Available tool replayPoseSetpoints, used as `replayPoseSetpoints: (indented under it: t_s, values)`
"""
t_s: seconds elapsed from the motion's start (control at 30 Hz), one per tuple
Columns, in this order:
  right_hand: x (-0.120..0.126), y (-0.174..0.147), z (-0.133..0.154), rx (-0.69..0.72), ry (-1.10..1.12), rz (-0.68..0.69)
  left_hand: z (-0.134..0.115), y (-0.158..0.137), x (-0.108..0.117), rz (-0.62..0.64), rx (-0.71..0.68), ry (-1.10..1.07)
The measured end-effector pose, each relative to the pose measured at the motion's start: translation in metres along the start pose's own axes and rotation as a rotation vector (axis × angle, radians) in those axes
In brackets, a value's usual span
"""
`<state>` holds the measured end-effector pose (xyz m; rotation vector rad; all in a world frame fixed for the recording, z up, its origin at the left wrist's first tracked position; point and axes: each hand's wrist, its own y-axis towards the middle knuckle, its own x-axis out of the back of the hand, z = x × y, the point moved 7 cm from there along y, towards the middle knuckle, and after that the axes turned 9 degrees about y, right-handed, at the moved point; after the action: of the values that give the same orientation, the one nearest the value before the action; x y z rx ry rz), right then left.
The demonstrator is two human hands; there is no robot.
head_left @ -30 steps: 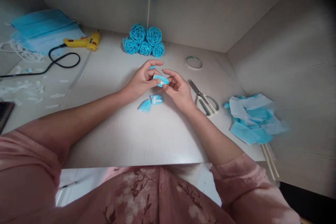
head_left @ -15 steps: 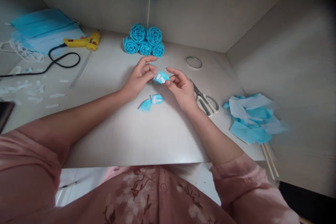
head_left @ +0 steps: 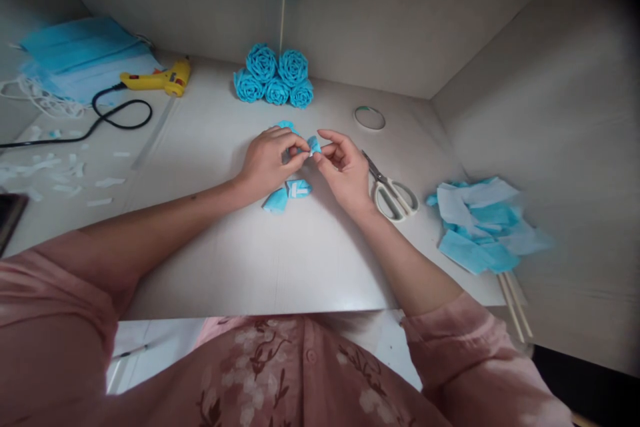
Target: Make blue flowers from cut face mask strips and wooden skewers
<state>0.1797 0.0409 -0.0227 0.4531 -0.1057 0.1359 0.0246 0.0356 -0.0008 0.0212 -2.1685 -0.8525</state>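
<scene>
In the head view, my right hand point(head_left: 347, 170) pinches a small blue fabric piece point(head_left: 314, 145) between thumb and fingers. From the other side, my left hand point(head_left: 273, 159) has thumb and index finger closed at the edge of that piece, where a bit of white shows. Just below lie two more cut pieces: a plain blue petal-shaped one point(head_left: 276, 200) and one with white strips point(head_left: 299, 188). Another bit of blue fabric point(head_left: 287, 126) peeks out behind my left knuckles, mostly covered by the hand.
Scissors point(head_left: 390, 190) lie right of my right hand, below a tape roll point(head_left: 369, 118). Blue rolled roses point(head_left: 277, 75) are stacked at the back wall. A yellow glue gun point(head_left: 160, 78), face masks point(head_left: 85, 47) and white scraps point(head_left: 60, 170) lie left; fabric scraps point(head_left: 477, 223) and sticks point(head_left: 515, 307) right.
My left hand has turned over and moved slightly right and down, its fingertips now meeting at the piece's edge. Less of the piece shows. My right hand has hardly moved.
</scene>
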Motion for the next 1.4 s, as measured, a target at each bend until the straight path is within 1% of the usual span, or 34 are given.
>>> replayPoseSetpoints:
  t_s: [0.2,0.43,0.87,1.2,1.4]
  values:
    - [0.000,-0.002,0.007,0.047,-0.069,0.016,-0.002,0.000,-0.001,0.012,-0.035,0.044]
    - [-0.003,-0.004,0.012,0.103,-0.148,0.033,-0.001,0.000,-0.001,0.026,-0.006,0.038]
    - [-0.003,-0.005,0.012,0.112,-0.162,0.023,-0.004,-0.002,-0.002,-0.016,-0.065,0.058]
    - [-0.003,-0.005,0.012,0.098,-0.174,0.039,-0.001,0.000,-0.003,0.018,-0.023,0.023]
    - [-0.003,-0.005,0.012,0.119,-0.169,0.042,0.002,0.000,-0.005,0.030,-0.009,-0.017]
